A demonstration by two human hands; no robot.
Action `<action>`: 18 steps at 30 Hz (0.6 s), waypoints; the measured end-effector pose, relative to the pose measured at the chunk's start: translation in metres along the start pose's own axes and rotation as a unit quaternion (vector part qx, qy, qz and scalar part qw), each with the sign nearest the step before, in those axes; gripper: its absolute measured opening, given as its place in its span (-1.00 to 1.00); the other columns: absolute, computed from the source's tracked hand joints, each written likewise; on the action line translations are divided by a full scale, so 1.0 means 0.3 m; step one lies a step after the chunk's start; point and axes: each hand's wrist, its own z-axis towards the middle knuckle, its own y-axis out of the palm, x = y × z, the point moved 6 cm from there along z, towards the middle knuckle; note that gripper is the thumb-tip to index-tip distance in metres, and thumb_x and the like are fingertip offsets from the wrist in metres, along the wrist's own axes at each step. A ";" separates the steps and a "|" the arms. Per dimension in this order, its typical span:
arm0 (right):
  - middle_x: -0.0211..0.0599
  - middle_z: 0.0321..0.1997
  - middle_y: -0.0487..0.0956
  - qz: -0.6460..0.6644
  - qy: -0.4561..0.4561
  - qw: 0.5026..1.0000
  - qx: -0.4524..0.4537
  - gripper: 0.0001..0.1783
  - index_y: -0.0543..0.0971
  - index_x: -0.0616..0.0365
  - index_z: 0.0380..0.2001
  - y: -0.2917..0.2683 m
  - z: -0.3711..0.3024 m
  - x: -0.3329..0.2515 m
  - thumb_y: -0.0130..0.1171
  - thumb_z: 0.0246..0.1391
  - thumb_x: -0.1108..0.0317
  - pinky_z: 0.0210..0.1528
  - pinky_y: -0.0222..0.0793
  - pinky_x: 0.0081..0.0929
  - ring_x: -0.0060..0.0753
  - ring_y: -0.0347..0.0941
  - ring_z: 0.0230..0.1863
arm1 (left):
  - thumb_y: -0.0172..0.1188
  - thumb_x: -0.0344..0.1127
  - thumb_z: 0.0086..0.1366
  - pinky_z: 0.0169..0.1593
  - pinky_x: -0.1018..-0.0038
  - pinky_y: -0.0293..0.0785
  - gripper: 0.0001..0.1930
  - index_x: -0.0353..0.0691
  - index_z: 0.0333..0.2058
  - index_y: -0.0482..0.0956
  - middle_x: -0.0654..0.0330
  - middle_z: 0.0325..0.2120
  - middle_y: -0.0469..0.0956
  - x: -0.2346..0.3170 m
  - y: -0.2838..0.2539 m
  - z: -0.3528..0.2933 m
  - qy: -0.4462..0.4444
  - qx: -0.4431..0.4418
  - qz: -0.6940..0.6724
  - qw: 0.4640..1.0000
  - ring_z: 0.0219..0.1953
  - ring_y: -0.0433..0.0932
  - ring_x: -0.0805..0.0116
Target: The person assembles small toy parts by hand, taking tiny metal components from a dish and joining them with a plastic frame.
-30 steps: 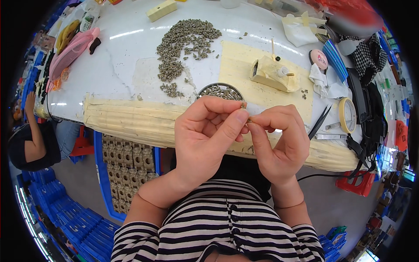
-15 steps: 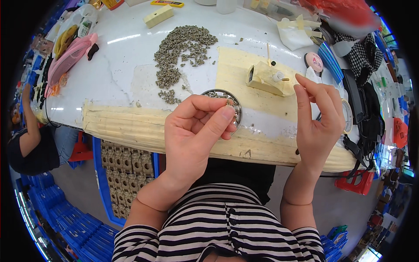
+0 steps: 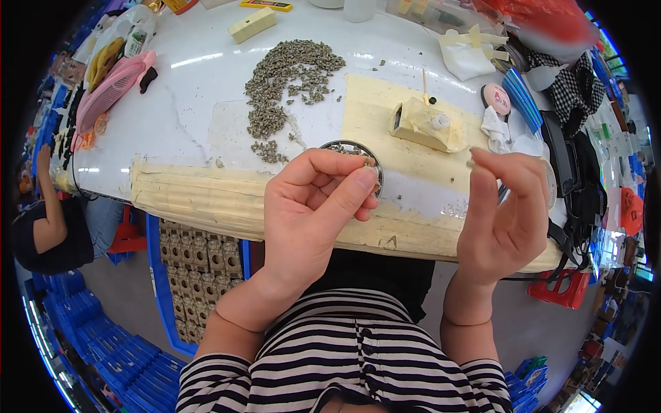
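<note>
My left hand (image 3: 313, 199) is closed, thumb and forefinger pinching a small metal part (image 3: 370, 162) mostly covered by the fingertips. It is above a round metal dish (image 3: 375, 153) containing more small parts. To the right, my right hand (image 3: 506, 217) is raised over the table edge, its thumb and forefinger pinched on a thin, short stick (image 3: 471, 163), of which only a pale end shows. Beyond it lies a tape-wrapped block (image 3: 420, 127) carrying a small white cup (image 3: 439, 121). A heap of small grey metal parts (image 3: 265, 113) spreads across the white table.
Cream tape (image 3: 200, 196) covers the table's front edge. At the right are a round pink-and-white case (image 3: 496, 98), blue striped packets (image 3: 521, 100) and a black bag (image 3: 585, 172). A pink basket (image 3: 113, 93) stands left. Below, a blue crate (image 3: 160, 289) holds metal castings. Another person (image 3: 51, 220) sits at far left.
My right hand has come back toward me from beside the white cup; the stick that stuck out there is gone from it. My left hand has shifted slightly right, still pinching.
</note>
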 end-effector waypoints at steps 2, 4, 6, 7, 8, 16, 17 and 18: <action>-0.22 -0.31 0.61 0.134 0.035 0.989 -0.047 -0.90 0.57 0.32 -0.31 0.028 -0.030 0.009 0.26 0.10 0.52 -0.29 0.38 -0.53 -0.35 0.48 -0.35 | 0.23 -0.51 0.30 -0.31 0.63 0.53 -0.88 -0.34 -0.19 0.56 0.18 -0.32 0.61 0.001 0.004 -0.004 -0.006 -0.001 0.001 1.000 -0.36 0.59 0.54; -0.18 -0.29 0.61 0.203 0.060 0.975 -0.067 -0.88 0.53 0.32 -0.26 0.062 -0.064 0.021 0.19 0.18 0.49 -0.27 0.41 -0.54 -0.36 0.51 -0.33 | 0.22 -0.51 0.30 -0.31 0.63 0.53 -0.88 -0.35 -0.19 0.56 0.19 -0.32 0.61 0.000 0.009 -0.008 -0.016 0.000 0.003 1.000 -0.36 0.59 0.55; -0.15 -0.28 0.61 0.251 0.080 0.961 -0.081 -0.88 0.50 0.31 -0.21 0.085 -0.078 0.014 0.12 0.24 0.46 -0.24 0.44 -0.55 -0.38 0.55 -0.31 | 0.22 -0.51 0.31 -0.31 0.63 0.53 -0.88 -0.34 -0.19 0.56 0.19 -0.33 0.62 -0.002 0.014 -0.009 -0.014 -0.006 -0.001 1.000 -0.36 0.59 0.55; -0.14 -0.28 0.61 0.269 0.090 0.956 -0.079 -0.88 0.48 0.31 -0.20 0.093 -0.082 0.007 0.10 0.27 0.46 -0.23 0.45 -0.55 -0.38 0.56 -0.30 | 0.22 -0.50 0.31 -0.30 0.63 0.54 -0.88 -0.34 -0.19 0.56 0.19 -0.33 0.62 -0.002 0.017 -0.009 -0.013 -0.009 -0.002 1.000 -0.35 0.59 0.55; -0.13 -0.27 0.61 0.287 0.102 0.950 -0.076 -0.88 0.47 0.30 -0.20 0.103 -0.086 0.003 0.07 0.29 0.45 -0.22 0.47 -0.56 -0.39 0.57 -0.28 | 0.21 -0.49 0.32 -0.32 0.63 0.50 -0.89 -0.33 -0.19 0.56 0.20 -0.34 0.62 -0.003 0.019 -0.010 -0.012 -0.006 0.012 1.000 -0.37 0.58 0.55; -0.15 -0.28 0.62 0.277 0.105 0.952 -0.076 -0.91 0.46 0.30 -0.21 0.105 -0.095 -0.004 0.05 0.29 0.48 -0.20 0.49 -0.56 -0.40 0.59 -0.27 | 0.19 -0.46 0.34 -0.35 0.63 0.44 -0.90 -0.30 -0.19 0.56 0.20 -0.34 0.63 -0.001 0.022 -0.017 -0.009 -0.002 0.053 0.999 -0.40 0.56 0.54; -0.15 -0.28 0.62 0.270 0.103 0.954 -0.077 -0.91 0.46 0.30 -0.21 0.103 -0.096 -0.004 0.06 0.29 0.48 -0.20 0.49 -0.56 -0.40 0.59 -0.27 | 0.19 -0.45 0.34 -0.35 0.63 0.44 -0.90 -0.30 -0.19 0.56 0.20 -0.34 0.63 -0.002 0.022 -0.017 -0.010 -0.002 0.054 0.998 -0.40 0.56 0.54; -0.16 -0.28 0.63 0.266 0.105 0.955 -0.075 -0.91 0.46 0.29 -0.21 0.102 -0.097 -0.005 0.07 0.28 0.48 -0.20 0.48 -0.55 -0.40 0.59 -0.27 | 0.19 -0.45 0.34 -0.35 0.63 0.44 -0.90 -0.30 -0.19 0.56 0.20 -0.34 0.63 -0.004 0.022 -0.017 -0.010 -0.003 0.055 0.998 -0.40 0.56 0.54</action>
